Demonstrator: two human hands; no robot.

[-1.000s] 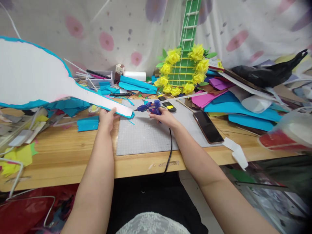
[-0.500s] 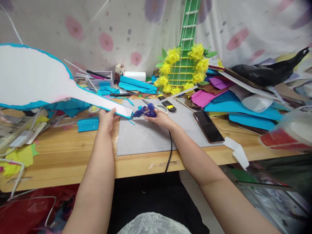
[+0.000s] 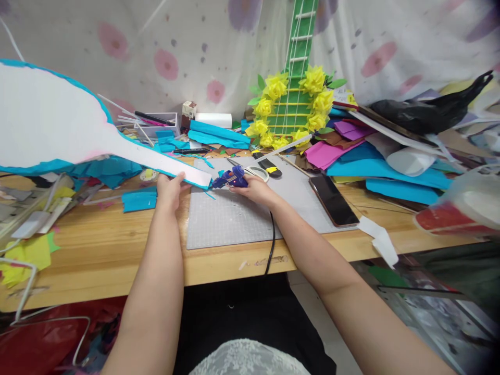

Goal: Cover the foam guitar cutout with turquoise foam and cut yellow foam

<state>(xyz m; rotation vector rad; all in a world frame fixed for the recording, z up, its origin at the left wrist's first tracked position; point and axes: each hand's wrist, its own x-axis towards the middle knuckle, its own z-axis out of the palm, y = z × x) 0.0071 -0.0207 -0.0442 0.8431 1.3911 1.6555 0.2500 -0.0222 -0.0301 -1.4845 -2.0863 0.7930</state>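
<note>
My left hand (image 3: 170, 188) is closed around the neck of a white guitar-shaped cutout (image 3: 50, 120) edged with blue crepe paper. Its wide body reaches past the left side of the view, and its neck slopes down to the right. In my right hand (image 3: 255, 190) is a blue hot glue gun (image 3: 231, 177), its nozzle at the end of the neck, where a blue scrap hangs down. Whether the nozzle touches the paper I cannot tell. From the gun a black cord (image 3: 272, 242) runs over the table edge. Beneath both lies a grey cutting mat (image 3: 219, 224).
Scissors (image 3: 255, 173) and a yellow-black utility knife (image 3: 269, 165) lie behind the glue gun. A phone (image 3: 333, 200) rests on the mat's right side. At the back stands a green guitar (image 3: 291, 112) with yellow flowers. Crepe paper (image 3: 386, 166) and a plastic cup (image 3: 461, 208) are at right.
The whole view has shifted slightly. The glue gun stays at the end of the neck, and both hands keep their hold.
</note>
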